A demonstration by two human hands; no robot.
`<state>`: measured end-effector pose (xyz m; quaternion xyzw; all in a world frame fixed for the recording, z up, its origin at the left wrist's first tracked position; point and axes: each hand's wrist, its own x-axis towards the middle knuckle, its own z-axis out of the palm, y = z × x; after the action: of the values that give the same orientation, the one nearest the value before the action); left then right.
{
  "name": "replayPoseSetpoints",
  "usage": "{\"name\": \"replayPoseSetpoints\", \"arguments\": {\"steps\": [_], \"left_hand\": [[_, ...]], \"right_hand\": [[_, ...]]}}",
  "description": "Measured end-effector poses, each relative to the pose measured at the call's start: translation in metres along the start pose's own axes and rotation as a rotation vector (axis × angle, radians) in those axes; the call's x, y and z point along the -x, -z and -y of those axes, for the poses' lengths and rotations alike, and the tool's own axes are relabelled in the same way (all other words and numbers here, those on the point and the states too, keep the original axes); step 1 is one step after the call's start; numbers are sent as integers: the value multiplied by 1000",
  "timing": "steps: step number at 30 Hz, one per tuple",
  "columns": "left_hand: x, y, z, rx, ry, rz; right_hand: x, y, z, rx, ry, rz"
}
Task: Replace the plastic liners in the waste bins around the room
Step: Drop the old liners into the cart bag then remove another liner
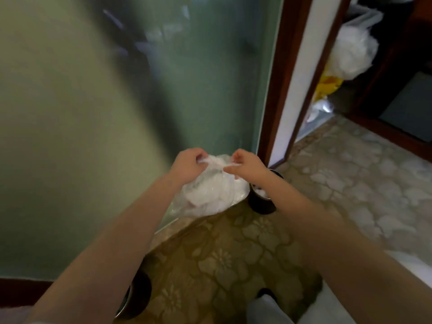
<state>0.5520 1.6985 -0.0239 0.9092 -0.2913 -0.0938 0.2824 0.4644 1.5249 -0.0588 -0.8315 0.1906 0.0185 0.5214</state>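
A clear plastic liner [210,192] full of white waste hangs in front of me, above the floor by the frosted glass wall. My left hand [188,166] pinches its gathered top on the left side. My right hand [245,163] pinches the same bunched top on the right side, close to the left hand. Just right of the bag, a small dark waste bin [261,202] stands on the floor, partly hidden by my right forearm, with something white inside it.
A second dark round bin [138,298] sits at lower left under my left arm. The floral carpet [222,258] spreads below. A doorway [294,90] with a dark wood frame opens at right; beyond it hang a large clear bag of white waste [353,54] and a yellow item [328,84].
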Motion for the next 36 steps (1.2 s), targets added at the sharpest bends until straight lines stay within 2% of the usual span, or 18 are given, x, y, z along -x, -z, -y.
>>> {"name": "replayPoseSetpoints", "arguments": {"steps": [4,8,17,25,32,36], "left_hand": [[-53,-56,-72,-30,-81,90],[-95,-104,-133,-7,-150,161],[-175,-190,-231,45,-262,286],[-266,-261,-298,43,-372,529],[-364,-311,-374,-3,-568,552],[-409,-344,-425,1,-617,523]], "right_hand": [[-4,81,-48,-108,-40,11],[-5,148,-89,-54,-64,-36],[-5,261,-155,-20,-225,-351],[-36,340,-203,-31,-334,-641],[-77,429,-225,29,-367,-831],[-92,481,-246,6,-385,-910]]}}
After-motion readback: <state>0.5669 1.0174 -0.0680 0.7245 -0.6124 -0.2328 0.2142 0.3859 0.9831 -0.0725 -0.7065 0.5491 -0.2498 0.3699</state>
